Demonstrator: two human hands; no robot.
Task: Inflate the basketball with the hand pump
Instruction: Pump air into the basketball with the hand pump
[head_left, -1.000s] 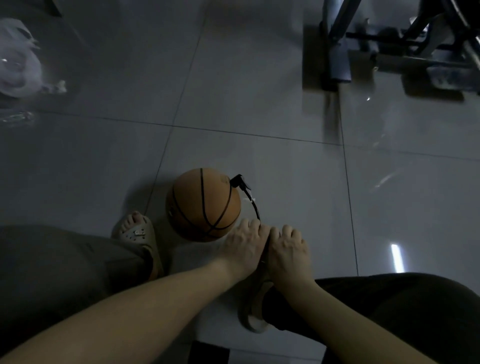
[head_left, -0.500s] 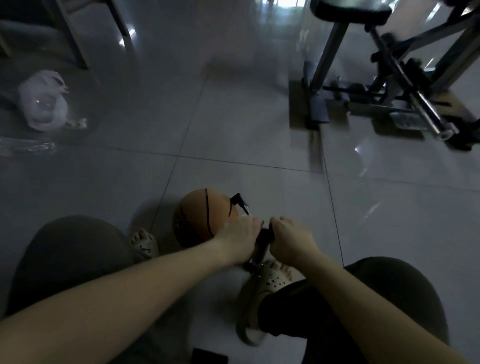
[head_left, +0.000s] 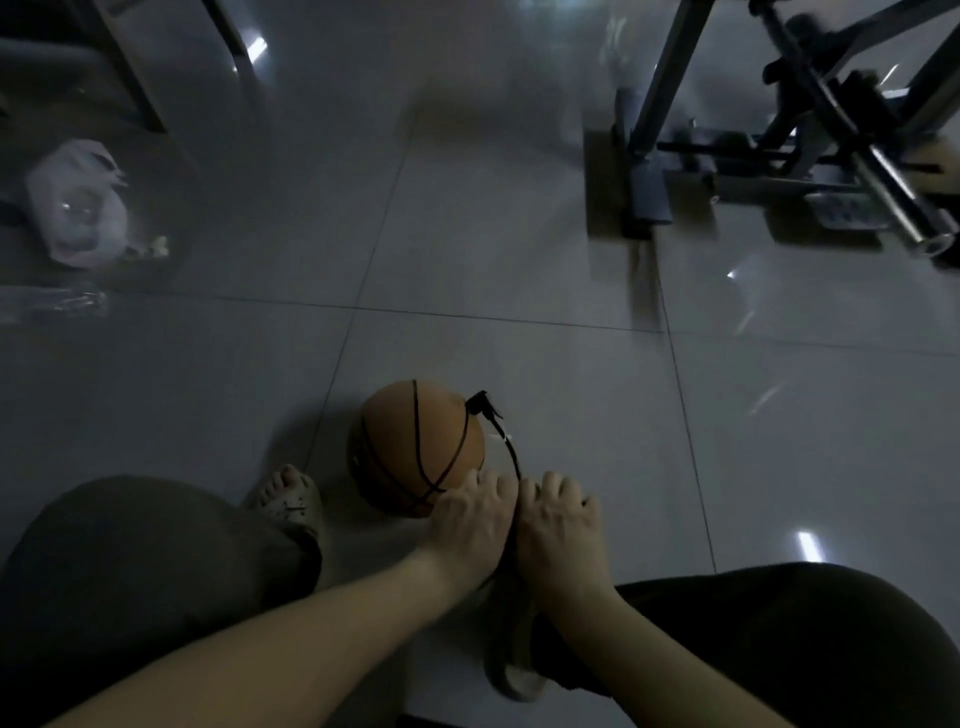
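Single head-worn wide-angle view, forward and down, close over tiled floor (head_left: 467, 234).

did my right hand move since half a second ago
Yes, downward: toes of the sandal showed below the right hand before; now it covers them.

No writing, brand, number or sign can be read anywhere; the light is dim and the far things are blurred. The basketball (head_left: 415, 447) shows only its black seam lines, with no legible lettering on the side that faces up.
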